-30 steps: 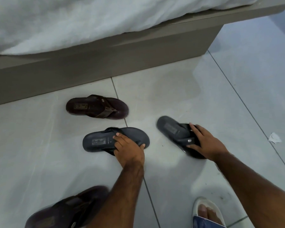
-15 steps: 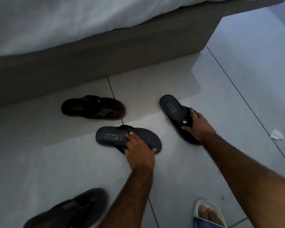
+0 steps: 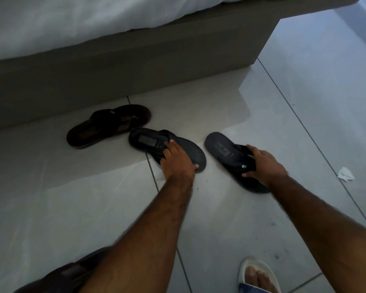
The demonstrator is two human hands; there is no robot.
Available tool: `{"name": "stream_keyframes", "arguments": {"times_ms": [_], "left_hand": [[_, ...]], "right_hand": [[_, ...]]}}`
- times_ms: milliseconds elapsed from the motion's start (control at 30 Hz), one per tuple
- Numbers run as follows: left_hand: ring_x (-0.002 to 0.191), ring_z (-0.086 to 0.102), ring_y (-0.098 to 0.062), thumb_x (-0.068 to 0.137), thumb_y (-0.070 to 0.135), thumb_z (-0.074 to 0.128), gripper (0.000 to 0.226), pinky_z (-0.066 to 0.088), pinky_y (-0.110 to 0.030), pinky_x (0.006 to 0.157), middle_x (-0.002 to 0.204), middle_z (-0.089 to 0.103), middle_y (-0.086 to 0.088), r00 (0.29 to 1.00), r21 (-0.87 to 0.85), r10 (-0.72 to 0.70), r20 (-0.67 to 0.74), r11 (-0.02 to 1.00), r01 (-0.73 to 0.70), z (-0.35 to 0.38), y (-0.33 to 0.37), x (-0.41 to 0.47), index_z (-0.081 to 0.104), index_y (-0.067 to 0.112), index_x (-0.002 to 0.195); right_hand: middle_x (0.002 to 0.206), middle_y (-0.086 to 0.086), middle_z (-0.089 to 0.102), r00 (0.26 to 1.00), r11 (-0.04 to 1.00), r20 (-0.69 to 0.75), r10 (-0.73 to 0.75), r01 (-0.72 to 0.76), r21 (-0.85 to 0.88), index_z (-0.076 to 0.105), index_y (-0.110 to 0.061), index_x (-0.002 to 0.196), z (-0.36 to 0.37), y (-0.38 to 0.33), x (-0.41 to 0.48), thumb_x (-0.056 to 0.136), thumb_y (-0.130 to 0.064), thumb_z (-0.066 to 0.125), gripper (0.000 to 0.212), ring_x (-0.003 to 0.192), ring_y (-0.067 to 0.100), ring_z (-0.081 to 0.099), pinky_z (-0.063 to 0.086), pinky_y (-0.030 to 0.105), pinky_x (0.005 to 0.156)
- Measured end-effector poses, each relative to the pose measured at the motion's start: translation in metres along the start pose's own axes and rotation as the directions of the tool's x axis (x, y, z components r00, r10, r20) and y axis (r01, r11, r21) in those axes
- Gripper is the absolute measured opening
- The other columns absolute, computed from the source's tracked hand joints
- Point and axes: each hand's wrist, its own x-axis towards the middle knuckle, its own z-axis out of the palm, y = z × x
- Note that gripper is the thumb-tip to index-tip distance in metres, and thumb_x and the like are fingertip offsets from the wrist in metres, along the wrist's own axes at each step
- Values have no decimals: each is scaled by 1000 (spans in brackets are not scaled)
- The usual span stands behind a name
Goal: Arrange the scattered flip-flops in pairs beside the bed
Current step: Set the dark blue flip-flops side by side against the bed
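Note:
Two dark blue flip-flops lie on the tiled floor in front of the bed (image 3: 135, 66). My left hand (image 3: 178, 160) grips the strap and toe end of the left blue flip-flop (image 3: 145, 141). My right hand (image 3: 264, 163) holds the strap of the right blue flip-flop (image 3: 222, 148). Both blue ones point heel-first toward the bed, side by side with a gap between them. A brown flip-flop (image 3: 106, 125) lies just left of them, close to the bed base. Another brown flip-flop (image 3: 66, 275) lies at the bottom left, partly hidden by my left arm.
The grey bed base runs across the top, with white bedding (image 3: 93, 22) hanging over it. A crumpled scrap of white paper (image 3: 345, 174) lies on the floor at the right. My foot in a white slide (image 3: 258, 275) stands at the bottom right.
Both hands have shifted the blue flip-flops: the left one turned its heel toward the bed and moved nearer the right one. The brown flip-flop by the bed now lies at an angle.

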Motion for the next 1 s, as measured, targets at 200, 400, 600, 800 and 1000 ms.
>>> {"name": "stream_keyframes", "arguments": {"times_ms": [200, 400, 600, 800, 1000], "left_hand": [[142, 29, -36, 75, 65, 71, 129, 40, -46, 106, 159, 16, -26, 994, -48, -107, -9, 993, 106, -10, -6, 28, 0, -10, 153], [148, 20, -33, 76, 61, 73, 129, 41, -44, 108, 161, 11, -26, 989, -125, -145, 22, 981, 146, -21, 2, 48, -5, -9, 153], [141, 32, -34, 84, 52, 69, 108, 42, -47, 105, 155, 27, -21, 995, -190, -99, 8, 977, 98, -41, 2, 48, 9, -5, 154], [119, 55, -32, 91, 33, 59, 41, 47, -40, 100, 134, 55, -15, 887, -153, 280, -368, 922, -355, 10, 1, -26, 60, 7, 123], [135, 49, -27, 98, 49, 27, 66, 35, -43, 117, 147, 51, -14, 856, -95, 481, -190, 858, -504, 63, -4, -65, 51, 6, 141]], "right_hand": [[154, -1, 37, 953, 949, 120, -279, 292, -116, 23, -37, 151, -6, 12, -4, 66, -25, 86, 107, 139, 23, 39, 43, 42, 109], [157, -11, 30, 920, 908, 185, -345, 377, -181, 17, -49, 149, -4, -1, -5, 68, -19, 82, 108, 141, 18, 36, 45, 37, 108], [154, -1, 31, 897, 901, 226, -379, 413, -130, 15, -47, 149, -8, -21, -4, 61, -57, 75, 107, 139, 23, 37, 42, 44, 109], [149, 8, 40, 877, 882, -98, -471, 469, -44, 29, -31, 148, -38, -88, 19, 81, -51, 45, 72, 138, 28, 38, 36, 48, 109], [164, 5, 21, 659, 621, 78, -748, 737, -266, 27, -26, 152, -12, -209, 55, 97, -33, 42, 58, 149, 25, 24, 31, 45, 116]]}}
